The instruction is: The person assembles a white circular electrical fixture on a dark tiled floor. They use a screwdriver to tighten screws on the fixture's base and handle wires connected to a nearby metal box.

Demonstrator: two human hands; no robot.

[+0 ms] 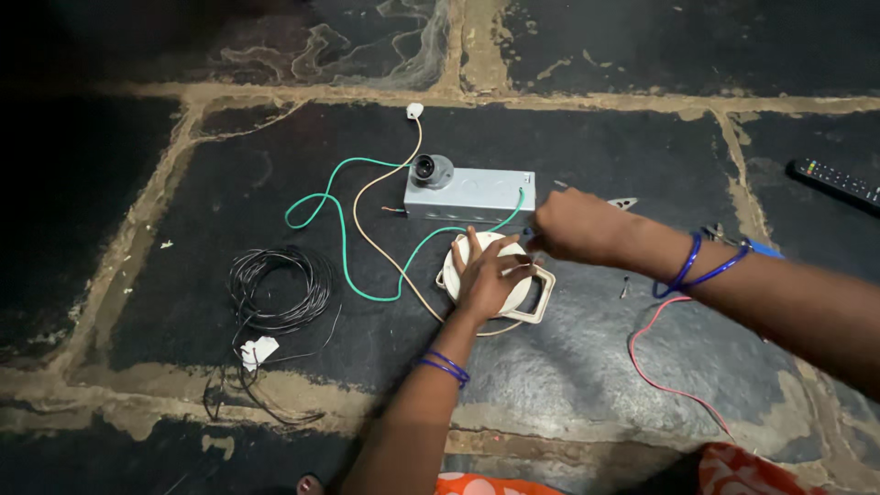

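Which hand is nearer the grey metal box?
Right. The right hand sits at the lower right corner of the grey metal box; the left hand rests below it on the round white fitting.

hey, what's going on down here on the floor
A person sits on a dark stone floor among electrical parts. Their left hand presses flat on a round white fitting, and their right hand reaches to the end of a grey metal box. Green wire and cream wire loop out from the box. A black wire coil lies to the left, and a red wire to the right.
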